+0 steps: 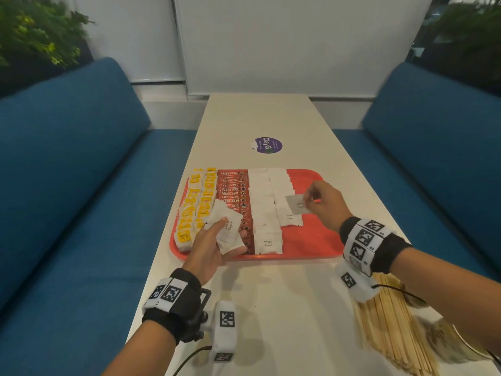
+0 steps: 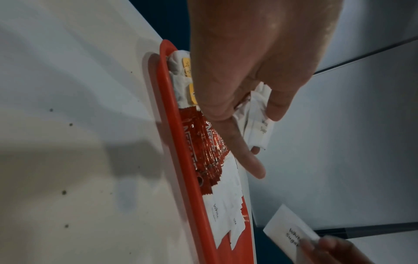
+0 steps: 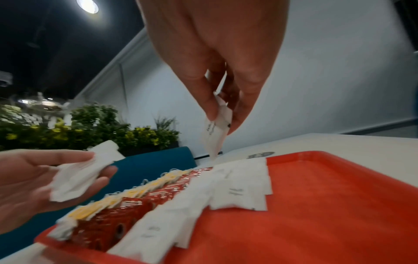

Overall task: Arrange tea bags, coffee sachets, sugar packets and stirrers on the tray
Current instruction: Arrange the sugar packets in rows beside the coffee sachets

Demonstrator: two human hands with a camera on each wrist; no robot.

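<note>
A red tray [image 1: 317,240] lies on the white table. On it run rows of yellow tea bags [image 1: 196,202], red coffee sachets [image 1: 234,196] and white sugar packets [image 1: 267,210]. My left hand [image 1: 217,245] hovers over the tray's near left part and holds a small stack of sugar packets [image 1: 227,230] between thumb and fingers. My right hand [image 1: 325,202] pinches a single sugar packet [image 1: 298,204] above the second sugar row. In the right wrist view that single sugar packet [image 3: 214,132] hangs from the fingertips [image 3: 211,114] over the red tray [image 3: 316,205].
Wooden stirrers [image 1: 390,321] lie in a heap on the table at the near right, under my right forearm. A purple round sticker [image 1: 267,145] marks the table beyond the tray. Blue sofas [image 1: 67,172] flank the table on both sides.
</note>
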